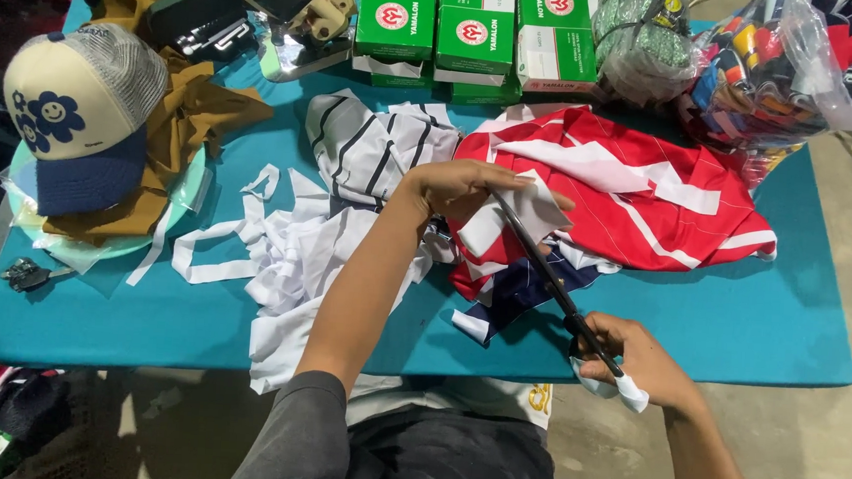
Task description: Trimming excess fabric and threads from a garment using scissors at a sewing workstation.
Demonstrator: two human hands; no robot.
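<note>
Under the left hand (458, 186) lies white cloth (510, 215), scissors (550, 280) crossing.

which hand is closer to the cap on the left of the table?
Left. The left hand rests on the cloth pile mid-table, to the right of the cap. The right hand, holding the scissors, is farther away at the table's near edge.

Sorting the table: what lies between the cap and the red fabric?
In the head view, between cap and red fabric: brown cloth, striped fabric, white strips.
</note>
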